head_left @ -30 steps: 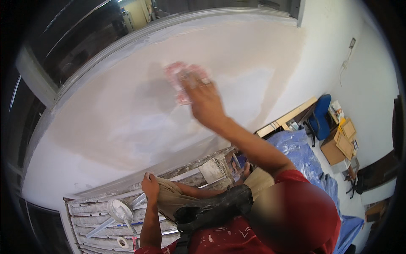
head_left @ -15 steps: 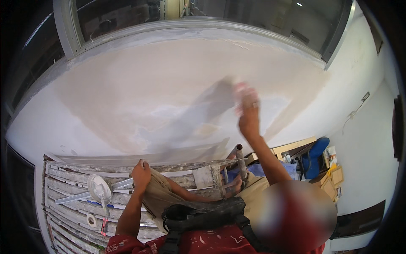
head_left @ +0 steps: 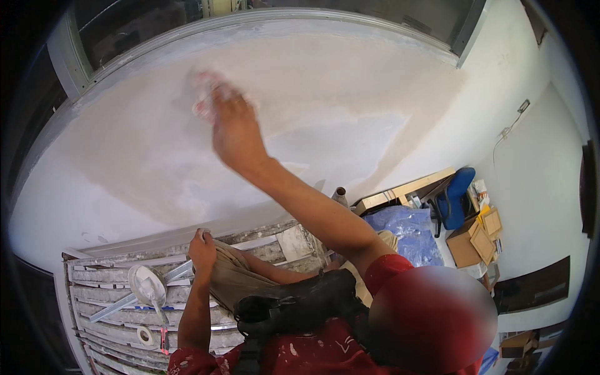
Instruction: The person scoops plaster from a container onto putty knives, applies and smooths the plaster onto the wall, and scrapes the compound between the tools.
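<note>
My right hand (head_left: 234, 128) is raised against the pale plastered wall (head_left: 350, 94) and presses a small pinkish pad (head_left: 203, 94) onto it; the pad is blurred by motion. My left hand (head_left: 201, 247) rests low, fingers curled on my knee in khaki trousers (head_left: 234, 281). It holds nothing that I can see. A dark pouch (head_left: 294, 306) lies on my lap.
I am on a plaster-spattered platform (head_left: 106, 312) with a white round tool (head_left: 147, 284), a tape roll (head_left: 145, 336) and a pink-handled tool (head_left: 164, 340). Far below at the right are a blue chair (head_left: 455, 197), cardboard boxes (head_left: 475, 234) and blue plastic sheeting (head_left: 403, 228). A dark window frame (head_left: 125, 31) runs above the wall.
My right hand has swept with the pad from the right part of the wall to the upper left. My left hand has stayed on the knee.
</note>
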The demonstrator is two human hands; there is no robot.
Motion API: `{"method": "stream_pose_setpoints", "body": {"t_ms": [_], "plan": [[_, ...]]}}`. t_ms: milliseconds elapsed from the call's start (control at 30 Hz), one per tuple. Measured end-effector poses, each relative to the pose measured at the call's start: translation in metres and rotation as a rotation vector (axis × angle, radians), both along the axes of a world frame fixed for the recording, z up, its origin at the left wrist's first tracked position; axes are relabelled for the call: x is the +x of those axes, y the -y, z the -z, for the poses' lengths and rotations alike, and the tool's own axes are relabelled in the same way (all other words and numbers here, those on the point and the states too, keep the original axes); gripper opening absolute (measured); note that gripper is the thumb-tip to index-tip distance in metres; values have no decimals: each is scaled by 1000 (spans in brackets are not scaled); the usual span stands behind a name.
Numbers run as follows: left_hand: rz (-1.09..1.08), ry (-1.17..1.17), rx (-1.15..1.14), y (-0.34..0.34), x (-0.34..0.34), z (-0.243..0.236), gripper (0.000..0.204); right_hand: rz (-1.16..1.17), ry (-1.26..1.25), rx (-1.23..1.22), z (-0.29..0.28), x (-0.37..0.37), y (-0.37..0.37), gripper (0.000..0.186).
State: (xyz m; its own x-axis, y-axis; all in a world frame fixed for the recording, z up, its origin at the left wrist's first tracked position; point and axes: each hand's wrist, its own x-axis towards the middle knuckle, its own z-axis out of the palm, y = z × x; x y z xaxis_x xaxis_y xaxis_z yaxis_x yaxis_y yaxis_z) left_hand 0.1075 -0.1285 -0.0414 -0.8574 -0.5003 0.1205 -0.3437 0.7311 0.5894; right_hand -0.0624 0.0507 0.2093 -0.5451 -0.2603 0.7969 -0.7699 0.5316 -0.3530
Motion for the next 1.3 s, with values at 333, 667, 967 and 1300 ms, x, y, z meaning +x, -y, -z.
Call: {"method": "stream_pose_setpoints", "body": {"t_ms": [333,667,967,1300], "plan": [[-24,-1,-10,-10,-5,-11,29,399,-515,497,-20,-59,-184,65],[-70,-15,-65,-2,2,1,30,122,-341,677,77,-40,-202,62],[-12,4,-20,-13,-9,-6,30,338,2,-543,-22,-95,-248,61],[-63,14,-16,-10,-2,-9,29,-276,-25,-160,5,52,4,65]]}}
